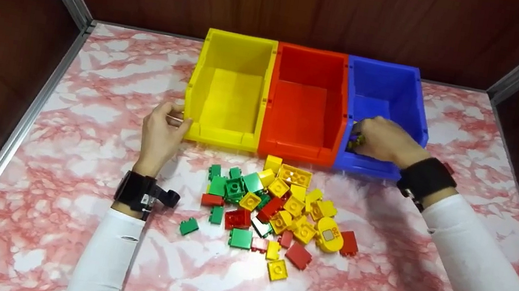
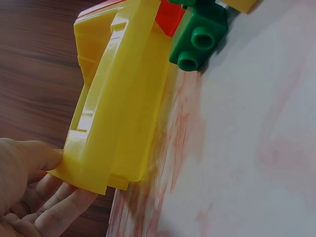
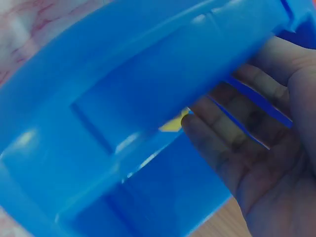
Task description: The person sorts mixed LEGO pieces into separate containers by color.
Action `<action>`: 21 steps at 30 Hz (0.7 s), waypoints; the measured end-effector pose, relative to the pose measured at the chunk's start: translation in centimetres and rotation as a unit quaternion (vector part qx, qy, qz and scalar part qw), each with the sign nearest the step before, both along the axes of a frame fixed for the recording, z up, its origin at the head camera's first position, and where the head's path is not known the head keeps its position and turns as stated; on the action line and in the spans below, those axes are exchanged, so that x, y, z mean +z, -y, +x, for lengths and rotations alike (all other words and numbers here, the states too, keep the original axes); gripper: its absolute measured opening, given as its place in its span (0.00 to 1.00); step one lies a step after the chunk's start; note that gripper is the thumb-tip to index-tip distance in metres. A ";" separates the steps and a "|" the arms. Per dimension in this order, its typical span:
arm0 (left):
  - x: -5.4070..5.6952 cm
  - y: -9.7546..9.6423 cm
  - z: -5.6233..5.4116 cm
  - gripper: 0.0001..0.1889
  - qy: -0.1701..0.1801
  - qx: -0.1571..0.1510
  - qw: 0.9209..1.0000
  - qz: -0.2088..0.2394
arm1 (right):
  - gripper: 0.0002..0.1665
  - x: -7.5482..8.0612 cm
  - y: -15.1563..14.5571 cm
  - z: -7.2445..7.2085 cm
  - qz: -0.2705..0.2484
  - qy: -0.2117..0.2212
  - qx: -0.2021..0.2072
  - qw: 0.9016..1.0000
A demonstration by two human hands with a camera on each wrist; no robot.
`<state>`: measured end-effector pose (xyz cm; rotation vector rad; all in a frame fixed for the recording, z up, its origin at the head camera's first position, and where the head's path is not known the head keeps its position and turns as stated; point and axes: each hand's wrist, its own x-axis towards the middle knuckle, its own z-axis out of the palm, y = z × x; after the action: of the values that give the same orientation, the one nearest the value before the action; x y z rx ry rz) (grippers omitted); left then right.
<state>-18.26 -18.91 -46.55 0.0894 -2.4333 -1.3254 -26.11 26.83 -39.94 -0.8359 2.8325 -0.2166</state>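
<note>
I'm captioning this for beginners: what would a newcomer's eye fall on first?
Probably the yellow bin, red bin and blue bin, side by side on the table. Next, the loose heap of mostly yellow, green and red bricks in front of them. The left hand grips the yellow bin's front corner; the right hand reaches into the blue bin.

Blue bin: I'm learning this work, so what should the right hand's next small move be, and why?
Probably raise the right hand clear of the blue bin: its fingers reach inside with a yellow piece beside them, and many loose bricks lie outside the bin. Whether the hand holds that piece is unclear.
</note>
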 end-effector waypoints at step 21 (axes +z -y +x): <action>0.1 -0.1 0.0 0.13 0.007 0.004 1.000 -0.003 | 0.56 5.2 -2.4 11.1 -0.076 -0.143 0.078 0.984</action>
<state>-18.25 -18.80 -46.48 0.1062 -2.4457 -1.3178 -14.97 29.24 -34.73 -1.2071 3.0213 -0.3181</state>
